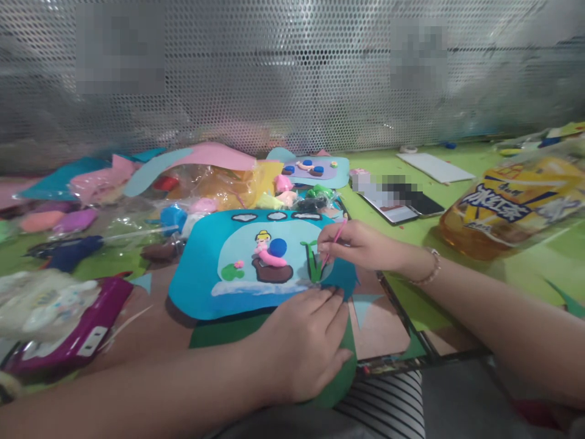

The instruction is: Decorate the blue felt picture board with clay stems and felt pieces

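Observation:
A blue card [192, 286] with a pale blue middle lies in front of me, decorated with soft clay. On it is a pink clay snail [273, 255] with a blue shell and a yellow hat, set on a brown clay patch [269, 272]. Green clay leaves [314, 262] with dark outlines stand to its right. My right hand [350, 245] pinches a thin pink stick tool [340, 230], its lower end at the leaves. My left hand [308, 341] rests with extended fingers on the card's lower right edge. Beneath the card sits a dark green sheet [219, 334].
Bags of coloured clay [173, 219] and foam sheets [219, 157] crowd the back left. A second decorated card [338, 171] lies behind. To the right are a phone [388, 204], a white board [434, 166] and a tea bottle [507, 204]. A purple-edged case [105, 314] lies left.

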The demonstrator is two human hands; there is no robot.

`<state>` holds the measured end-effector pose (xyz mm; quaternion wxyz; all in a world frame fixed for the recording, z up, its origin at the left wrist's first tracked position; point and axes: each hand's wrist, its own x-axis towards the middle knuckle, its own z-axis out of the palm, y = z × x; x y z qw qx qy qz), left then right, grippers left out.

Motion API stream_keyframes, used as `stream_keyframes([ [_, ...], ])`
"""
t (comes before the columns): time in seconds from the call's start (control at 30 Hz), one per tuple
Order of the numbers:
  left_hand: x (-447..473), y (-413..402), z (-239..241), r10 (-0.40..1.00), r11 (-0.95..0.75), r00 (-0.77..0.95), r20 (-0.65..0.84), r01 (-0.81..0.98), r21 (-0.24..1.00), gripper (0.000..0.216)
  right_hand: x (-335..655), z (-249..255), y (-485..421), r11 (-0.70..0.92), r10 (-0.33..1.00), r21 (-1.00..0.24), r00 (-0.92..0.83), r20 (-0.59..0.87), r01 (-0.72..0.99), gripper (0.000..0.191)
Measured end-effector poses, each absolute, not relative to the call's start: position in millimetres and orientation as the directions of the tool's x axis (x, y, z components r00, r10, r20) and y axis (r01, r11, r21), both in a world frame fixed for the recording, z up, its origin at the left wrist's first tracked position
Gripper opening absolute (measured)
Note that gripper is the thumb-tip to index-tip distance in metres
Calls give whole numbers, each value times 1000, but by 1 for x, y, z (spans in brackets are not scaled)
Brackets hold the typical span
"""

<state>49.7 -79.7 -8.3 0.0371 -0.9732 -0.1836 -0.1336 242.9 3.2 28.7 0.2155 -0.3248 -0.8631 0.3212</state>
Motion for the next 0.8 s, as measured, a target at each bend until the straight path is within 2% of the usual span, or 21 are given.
stream_keyframes([
  [0.27, 49, -80, -8, 347, -929, 891, 292, 370, -25, 47, 243, 28, 4, 592, 693, -685, -702, 165, 425, 19],
  [0.5, 50, -80, -8, 347, -929, 894, 283, 369, -27, 48, 242, 28, 4, 678, 659, -588, -719, 223, 440, 21],
  [0.8, 49, -80, -9, 353, -928, 890, 289, 372, -14, 48, 243, 31, 2, 635, 686, -636, -699, 202, 439, 22],
])
